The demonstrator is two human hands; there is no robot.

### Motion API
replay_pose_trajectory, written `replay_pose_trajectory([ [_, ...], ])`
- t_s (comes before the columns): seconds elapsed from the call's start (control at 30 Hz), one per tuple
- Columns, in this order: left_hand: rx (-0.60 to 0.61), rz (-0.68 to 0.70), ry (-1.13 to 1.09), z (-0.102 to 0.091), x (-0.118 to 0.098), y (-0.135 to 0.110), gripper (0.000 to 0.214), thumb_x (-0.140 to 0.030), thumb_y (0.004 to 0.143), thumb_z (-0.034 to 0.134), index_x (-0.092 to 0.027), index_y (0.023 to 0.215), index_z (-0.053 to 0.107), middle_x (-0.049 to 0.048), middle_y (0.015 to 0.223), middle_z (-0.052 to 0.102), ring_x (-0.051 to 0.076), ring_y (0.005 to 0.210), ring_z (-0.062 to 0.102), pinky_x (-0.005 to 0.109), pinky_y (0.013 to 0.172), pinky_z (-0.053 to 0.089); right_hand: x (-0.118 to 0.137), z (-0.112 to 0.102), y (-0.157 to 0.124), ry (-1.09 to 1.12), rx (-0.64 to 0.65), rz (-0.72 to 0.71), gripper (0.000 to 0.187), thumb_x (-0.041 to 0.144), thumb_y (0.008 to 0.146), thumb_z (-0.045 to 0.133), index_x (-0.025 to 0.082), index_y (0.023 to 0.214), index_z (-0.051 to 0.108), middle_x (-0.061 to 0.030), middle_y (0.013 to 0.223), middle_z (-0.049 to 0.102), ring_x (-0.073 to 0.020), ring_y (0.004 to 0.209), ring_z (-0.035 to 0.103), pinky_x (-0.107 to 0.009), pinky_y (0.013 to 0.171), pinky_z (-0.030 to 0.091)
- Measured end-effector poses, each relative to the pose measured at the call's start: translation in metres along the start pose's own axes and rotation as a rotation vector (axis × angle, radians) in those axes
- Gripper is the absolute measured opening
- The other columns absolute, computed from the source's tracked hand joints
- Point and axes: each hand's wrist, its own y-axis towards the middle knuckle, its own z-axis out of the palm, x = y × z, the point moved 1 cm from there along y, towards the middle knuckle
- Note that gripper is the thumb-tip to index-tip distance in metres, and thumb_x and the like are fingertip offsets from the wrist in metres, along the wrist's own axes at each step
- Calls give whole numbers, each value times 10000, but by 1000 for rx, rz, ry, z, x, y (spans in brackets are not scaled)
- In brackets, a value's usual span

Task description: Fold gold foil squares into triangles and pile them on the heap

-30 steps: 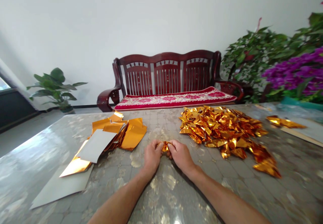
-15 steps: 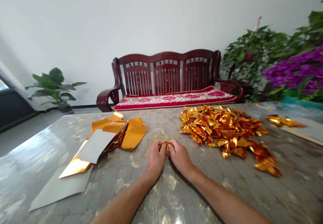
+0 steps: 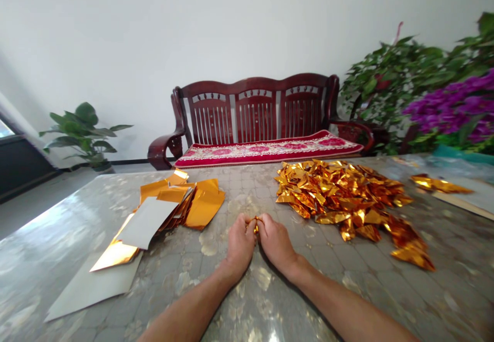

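Note:
My left hand (image 3: 241, 236) and my right hand (image 3: 273, 236) meet over the middle of the table, both closed on one small piece of gold foil paper (image 3: 256, 225). Fingers and thumbs cover most of that piece, so its full shape is hidden. To the left lies a loose stack of flat gold foil sheets (image 3: 204, 203), with a sheet showing its pale side (image 3: 150, 222) on top. Right of my hands spreads a heap of folded, pointed gold foil pieces (image 3: 335, 193).
The table (image 3: 185, 285) has a glossy patterned cover. Under the stack's near end lies a pale board (image 3: 96, 290). Another board (image 3: 471, 200) with a foil piece and clear plastic lies at right. Behind stand a wooden bench (image 3: 254, 110), a potted plant (image 3: 87, 131) and purple flowers (image 3: 451, 105).
The foil between my hands shows less than before, its loops at the fingers now pressed down. Both hands stay in nearly the same place; the stack and heap are unchanged.

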Motion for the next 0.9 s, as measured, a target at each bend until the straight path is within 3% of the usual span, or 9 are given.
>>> replay_pose_trajectory([
  [0.23,31,-13,-83,0,-1,0,207,-347,888,497,-202,748,542,-26,570,559,140,493,568,222,488,416,0,-2,-1,8,-19,-32,268,234,981,378,187,854,609,-59,725,709,-176,656,648,-267,588,291],
  [0.37,63,-24,-170,0,-1,2,215,-383,863,516,-210,736,508,-41,529,546,136,439,547,221,434,434,-4,-2,1,124,-56,-55,289,257,956,378,204,769,591,-33,658,664,-164,611,613,-258,584,303],
  [0.53,143,-78,-279,1,4,10,273,-449,841,544,-210,721,489,-43,538,565,136,454,572,222,439,453,-11,-1,7,307,-12,-44,309,325,944,355,222,696,509,0,600,583,-155,584,564,-242,572,332],
  [0.7,129,-91,-281,1,5,13,343,-505,850,517,-213,684,449,-66,535,498,121,424,549,210,399,430,-14,-1,11,357,-9,-26,363,402,954,338,235,645,427,19,560,517,-156,577,528,-246,572,341],
  [0.9,114,-84,-232,1,1,11,327,-488,864,507,-210,696,469,-67,515,491,104,393,502,192,380,386,-12,-1,11,322,-15,-18,363,369,954,346,233,627,429,26,538,498,-148,561,503,-245,562,316],
])
